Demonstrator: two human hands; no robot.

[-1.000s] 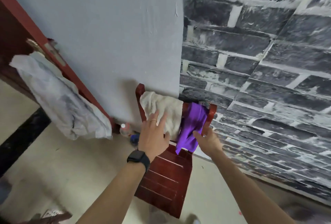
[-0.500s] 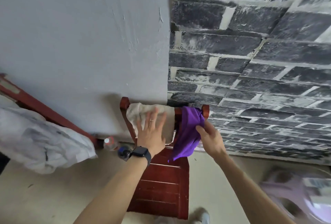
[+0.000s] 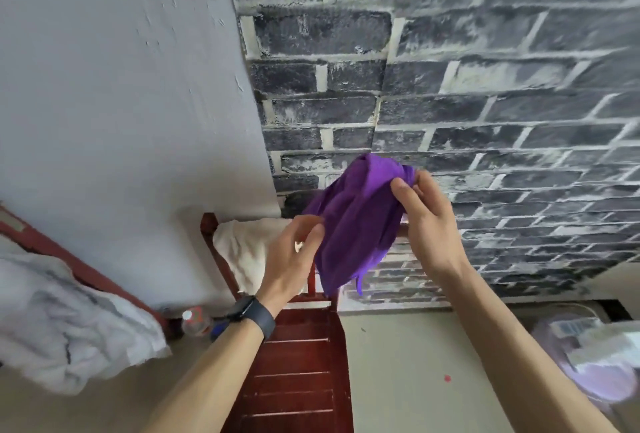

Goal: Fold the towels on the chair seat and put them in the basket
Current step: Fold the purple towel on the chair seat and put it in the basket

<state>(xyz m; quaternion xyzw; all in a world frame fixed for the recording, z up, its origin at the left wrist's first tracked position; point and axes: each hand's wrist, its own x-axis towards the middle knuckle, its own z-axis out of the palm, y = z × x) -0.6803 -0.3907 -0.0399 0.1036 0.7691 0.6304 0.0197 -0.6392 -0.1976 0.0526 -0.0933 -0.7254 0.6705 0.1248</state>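
Note:
A purple towel hangs bunched in the air above the back of the red wooden chair. My right hand pinches its upper right edge. My left hand grips its left edge with thumb and fingers. A cream towel stays draped over the left part of the chair back. At the lower right, a blurred pale lilac basket stands on the floor with something white inside it.
The chair stands against a grey plaster wall and a dark brick-pattern wall. A crumpled white cloth hangs over a red rail at the left. A small plastic bottle sits on the floor by the chair.
My right hand lifted the purple towel off the chair back. My left hand left the cream towel and took the purple towel's left edge. The view shifted, bringing the basket in.

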